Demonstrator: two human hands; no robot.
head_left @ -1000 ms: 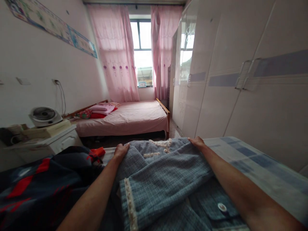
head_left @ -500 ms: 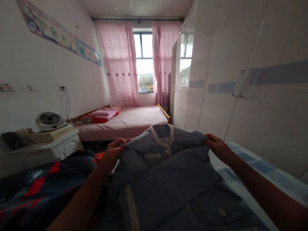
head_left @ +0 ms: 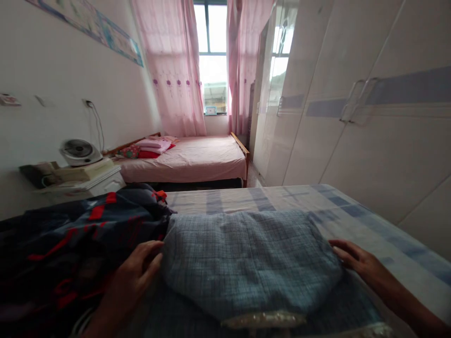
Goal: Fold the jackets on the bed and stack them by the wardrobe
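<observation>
A blue-grey checked shirt [head_left: 246, 253] lies on the bed in front of me, its upper part folded down toward me. Pale lace trim shows along the near edge of the fold. At the shirt's left side, my left hand [head_left: 139, 267] has its thumb and fingers closed on the edge. My right hand [head_left: 357, 260] pinches the opposite edge in the same manner. Part of the fingertips is hidden against the cloth. Beside my left hand is a heap of dark clothing [head_left: 120, 220] with red stripes.
The shirt rests on a bed with a blue-and-white checked sheet [head_left: 352, 220]. Beyond it stands a second bed with a pink sheet [head_left: 200, 155]. A small fan [head_left: 80, 151] sits on a white cabinet [head_left: 105, 183] at left. White wardrobes [head_left: 317, 150] line the right.
The shirt, held up by its shoulders before, has come down onto the bed with its top folded toward me. Both hands have lowered to its sides. The view has tilted downward.
</observation>
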